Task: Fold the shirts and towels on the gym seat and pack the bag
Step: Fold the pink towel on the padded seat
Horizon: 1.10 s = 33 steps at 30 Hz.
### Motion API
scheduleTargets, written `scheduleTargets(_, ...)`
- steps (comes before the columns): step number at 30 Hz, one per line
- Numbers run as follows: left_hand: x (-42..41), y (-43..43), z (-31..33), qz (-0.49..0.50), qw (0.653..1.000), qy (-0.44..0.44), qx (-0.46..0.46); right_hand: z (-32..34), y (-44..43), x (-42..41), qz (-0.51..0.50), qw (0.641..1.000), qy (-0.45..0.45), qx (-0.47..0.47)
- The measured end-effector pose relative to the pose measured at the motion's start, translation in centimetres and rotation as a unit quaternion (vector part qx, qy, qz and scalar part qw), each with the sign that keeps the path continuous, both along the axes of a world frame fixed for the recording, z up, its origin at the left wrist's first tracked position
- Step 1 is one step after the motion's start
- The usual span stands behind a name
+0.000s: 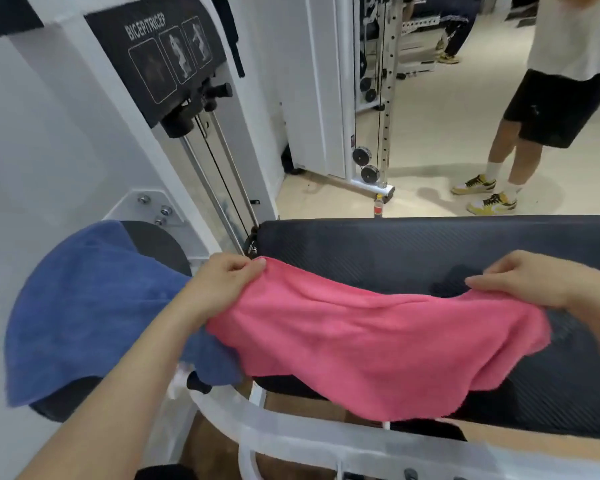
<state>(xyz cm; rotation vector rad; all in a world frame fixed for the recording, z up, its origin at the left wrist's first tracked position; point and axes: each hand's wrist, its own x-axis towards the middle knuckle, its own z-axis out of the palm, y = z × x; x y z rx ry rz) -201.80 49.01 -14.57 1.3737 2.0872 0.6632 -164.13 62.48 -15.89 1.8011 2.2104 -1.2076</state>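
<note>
Gym floor, pale boards, a white cable machine (201,140) behind, and a bystander (551,98) standing far right by a small bottle (379,205) on the floor. Head view, the only one we get: the black padded seat (430,244) runs across the middle, and the pink towel (361,341) lies spread over it, near edge drooping off the front above the white frame (291,434). Our left hand (229,271) pinches the towel's far left corner between thumb and curled fingers. Our right hand (520,275) grips the far right edge, fingers over the cloth, thumb hidden. A blue towel (94,306) lies rumpled on the round pad (160,244) to the left, unfolded, its edge touching the pink one under our left forearm. We judge the step as the first fold of the pink towel. To do it well, pull both corners taut and level, bring the far edge down onto the hanging near edge, match the corners, then smooth out the middle bulge. Watch that the overhang does not drag it off the seat. Containers: no bag in view, no shirts either, so nothing can be called packed.
</note>
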Motion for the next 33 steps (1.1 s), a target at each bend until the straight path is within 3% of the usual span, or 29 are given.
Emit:
scheduleTargets(3, -0.7, -1.6, 2.8, -0.037, 0.971, -0.210, -0.107, 1.1, 0.5, 1.9, 0.020, 0.954, 0.233, -0.188)
scheduleTargets(5, -1.2, -1.6, 2.8, -0.025, 0.964, -0.252, -0.086, 1.4, 1.2, 2.9, 0.031, 0.922, 0.303, -0.240)
scheduleTargets(6, -1.6, -1.1, 2.1, -0.003, 0.965, -0.255, -0.064, 1.3, 1.5, 3.1, 0.031, 0.923, 0.300, -0.239)
scheduleTargets(8, -2.0, 0.4, 0.2, 0.047, 0.973, -0.219, -0.047, 0.4, 1.9, 3.3, 0.019, 0.949, 0.253, -0.185)
scheduleTargets(11, -2.0, 2.3, -3.2, 0.025, 0.997, -0.060, -0.047, -2.0, 2.3, 2.4, -0.065, 0.986, 0.150, 0.011)
scheduleTargets(14, -0.4, 3.2, -5.0, 0.021, 1.000, 0.015, -0.013, -3.5, 1.8, 1.1, -0.079, 0.985, -0.048, 0.147)
scheduleTargets(16, 0.9, 3.2, -4.9, -0.003, 0.999, 0.032, 0.004, -4.2, 0.6, -0.3, -0.061, 0.956, -0.162, 0.238)
scheduleTargets(17, 1.7, 2.9, -4.6, -0.028, 0.999, 0.022, 0.012, -4.5, -0.1, -1.4, -0.043, 0.938, -0.142, 0.313)
scheduleTargets(19, 4.1, 2.1, -3.6, -0.105, 0.994, 0.000, 0.021, -4.2, -2.5, -4.7, 0.051, 0.922, 0.022, 0.384)
scheduleTargets(20, 5.4, 1.6, -3.2, -0.142, 0.990, -0.005, 0.020, -3.5, -4.1, -6.9, 0.102, 0.931, 0.143, 0.320)
scheduleTargets(22, 7.5, 0.7, -2.9, -0.167, 0.985, -0.022, 0.022, -2.5, -6.8, -11.6, 0.175, 0.929, 0.312, 0.091)
scheduleTargets(24, 8.6, -0.4, -2.9, -0.119, 0.989, -0.064, 0.055, -2.8, -7.8, -14.8, 0.204, 0.918, 0.335, 0.063)
scheduleTargets(26, 8.6, -2.0, -2.9, -0.029, 0.981, -0.164, 0.100, -2.6, -7.7, -15.8, 0.197, 0.920, 0.316, 0.127)
scheduleTargets(28, 8.2, -4.1, -3.8, 0.033, 0.962, -0.259, 0.076, -1.9, -7.2, -15.5, 0.201, 0.916, 0.301, 0.173)
scheduleTargets(29, 8.1, -5.0, -4.6, 0.035, 0.962, -0.267, 0.047, -1.5, -6.9, -15.2, 0.199, 0.914, 0.311, 0.170)
scheduleTargets(33, 7.8, -7.3, -8.1, 0.014, 0.988, -0.155, -0.023, -0.6, -5.8, -14.6, 0.121, 0.916, 0.354, 0.141)
